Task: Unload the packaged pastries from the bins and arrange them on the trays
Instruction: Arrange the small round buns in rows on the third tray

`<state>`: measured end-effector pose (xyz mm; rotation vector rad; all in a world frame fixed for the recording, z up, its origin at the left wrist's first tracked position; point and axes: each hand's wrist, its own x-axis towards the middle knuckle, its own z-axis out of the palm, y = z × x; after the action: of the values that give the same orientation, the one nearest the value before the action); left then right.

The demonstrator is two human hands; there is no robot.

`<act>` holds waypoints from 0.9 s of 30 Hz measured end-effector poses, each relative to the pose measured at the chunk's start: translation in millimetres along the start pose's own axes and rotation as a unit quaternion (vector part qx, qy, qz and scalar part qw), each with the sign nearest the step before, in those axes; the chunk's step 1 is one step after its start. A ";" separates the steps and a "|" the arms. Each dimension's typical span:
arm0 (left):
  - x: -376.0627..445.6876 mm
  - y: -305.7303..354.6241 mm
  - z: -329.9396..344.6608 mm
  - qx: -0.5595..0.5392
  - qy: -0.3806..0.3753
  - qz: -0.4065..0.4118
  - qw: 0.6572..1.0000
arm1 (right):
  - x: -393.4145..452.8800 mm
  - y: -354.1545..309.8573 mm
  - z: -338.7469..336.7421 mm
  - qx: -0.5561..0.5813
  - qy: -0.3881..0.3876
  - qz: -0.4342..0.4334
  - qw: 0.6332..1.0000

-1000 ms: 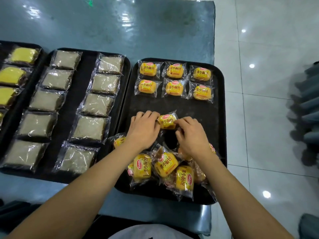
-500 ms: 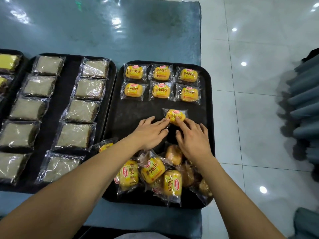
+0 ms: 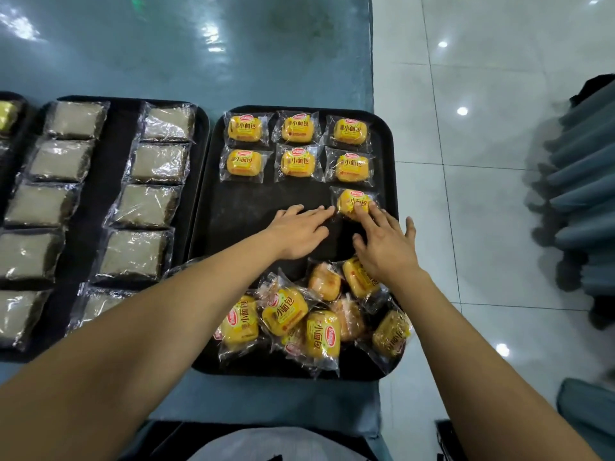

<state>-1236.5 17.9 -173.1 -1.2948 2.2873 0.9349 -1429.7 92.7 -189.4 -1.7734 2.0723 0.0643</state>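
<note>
A black tray (image 3: 253, 207) at the table's right end holds two neat rows of yellow wrapped pastries (image 3: 297, 146) at its far side. A single yellow pastry (image 3: 352, 201) lies just below the right end of the second row. My right hand (image 3: 384, 242) rests its fingertips on that pastry's near edge, fingers spread. My left hand (image 3: 299, 229) lies flat on the tray, its fingertips touching the pastry's left wrapper edge. A loose pile of yellow pastries (image 3: 309, 314) fills the tray's near part.
A second black tray (image 3: 109, 168) to the left carries two columns of grey-brown wrapped pastries (image 3: 146, 206). Another tray with a yellow cake (image 3: 6, 113) peeks in at the far left. The table (image 3: 186, 44) ends right of the tray; tiled floor (image 3: 482, 161) and blue-grey chairs (image 3: 585, 181) lie beyond.
Both hands slid the single pastry from the tray's middle up and right, to below the right end of the second row. The fingers have spread flat.
</note>
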 end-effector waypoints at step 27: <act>-179.9 -22.2 103.1 -0.011 0.239 -0.021 0.971 | -62.0 -82.1 2.8 0.249 -0.020 -0.163 0.955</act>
<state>-1125.8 193.2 -150.6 -1.7247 2.5875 0.6896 -1343.9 136.1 -152.6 -1.7349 1.5560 -0.4702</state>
